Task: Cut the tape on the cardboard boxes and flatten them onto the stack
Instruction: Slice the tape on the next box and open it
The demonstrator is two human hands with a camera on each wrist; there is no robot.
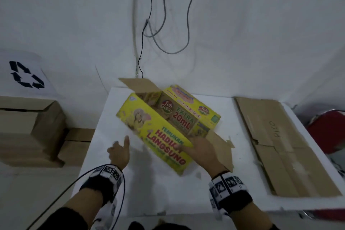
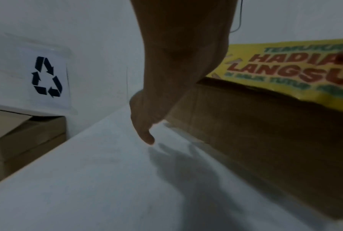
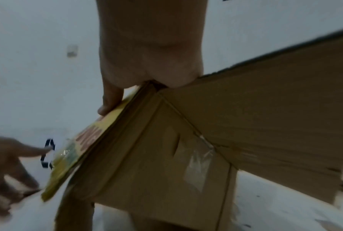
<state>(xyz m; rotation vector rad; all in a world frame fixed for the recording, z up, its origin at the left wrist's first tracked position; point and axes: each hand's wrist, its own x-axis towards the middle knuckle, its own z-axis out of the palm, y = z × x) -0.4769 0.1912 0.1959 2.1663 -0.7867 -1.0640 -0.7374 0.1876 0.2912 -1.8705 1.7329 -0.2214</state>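
Note:
A yellow printed cardboard box lies tilted on the white table, both ends open and its brown flaps spread. My right hand grips the near top edge of the box, thumb on the yellow side, with the rest of the fingers hidden. My left hand hovers just left of the box, holding nothing, fingers loosely spread over the table. A scrap of clear tape clings to a brown flap. Flattened brown cardboard is stacked on the table's right side.
Brown cardboard boxes are piled left of the table under a white sheet with a recycling symbol. Cables hang down the white wall behind. Something red shows past the table's right edge.

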